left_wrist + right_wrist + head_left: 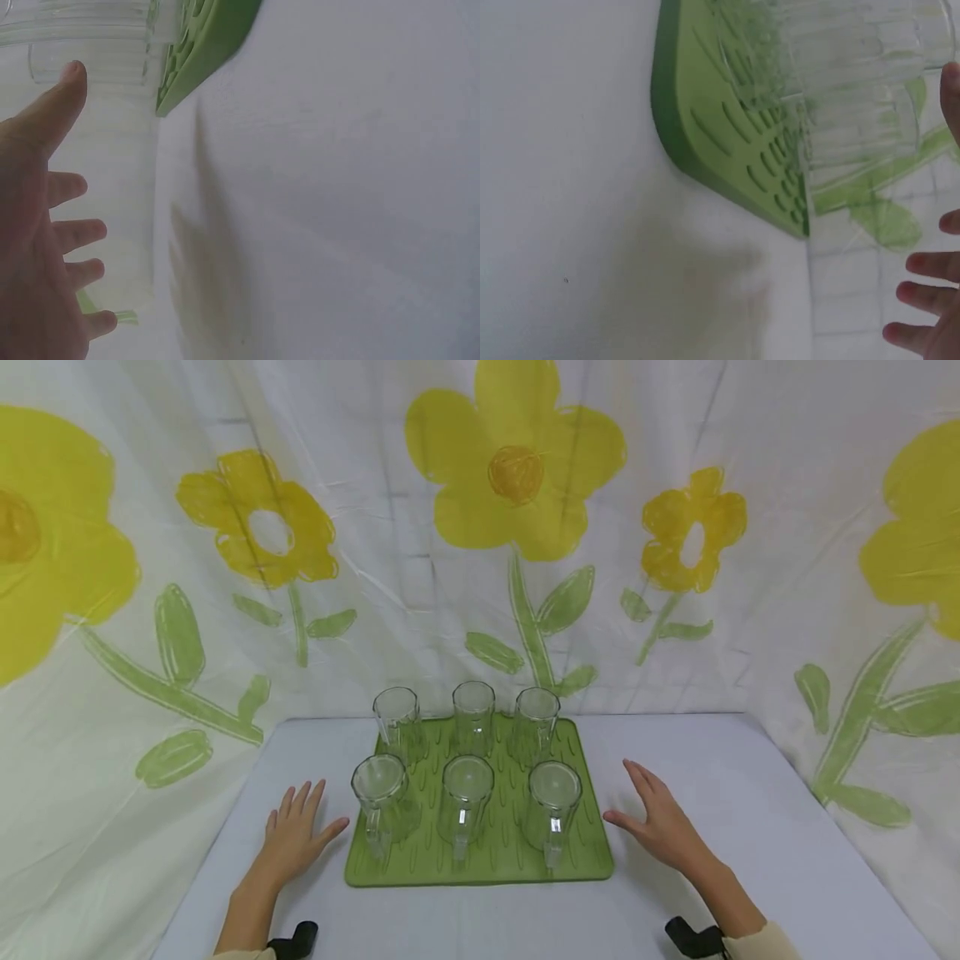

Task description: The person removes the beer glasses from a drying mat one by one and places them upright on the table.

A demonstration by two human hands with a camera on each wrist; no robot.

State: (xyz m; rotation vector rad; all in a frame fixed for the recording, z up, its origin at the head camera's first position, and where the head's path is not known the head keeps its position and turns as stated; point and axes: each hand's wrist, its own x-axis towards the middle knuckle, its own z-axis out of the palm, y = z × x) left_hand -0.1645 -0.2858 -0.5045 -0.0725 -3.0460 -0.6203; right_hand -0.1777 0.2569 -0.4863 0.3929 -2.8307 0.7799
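A green ribbed mat (480,870) bears clear glass mugs in two rows of three. In the front row stand a left mug (380,793), a middle mug (467,797) and a right mug (553,806), handles toward me. Behind them are another left mug (398,718), a middle one and a right one (535,722). My left hand (292,842) is held beside the mat's left edge, fingers spread, thumb pointing at the front left mug. On the other side, my right hand (662,825) has its fingers extended and its thumb near the mat's right edge. Both hands hold nothing.
The mat lies on a white table (480,922) whose back edge meets a white curtain (390,585) printed with yellow flowers. The curtain also flanks both sides. A black wrist strap piece (296,941) sits on the left forearm, another (693,937) on the right.
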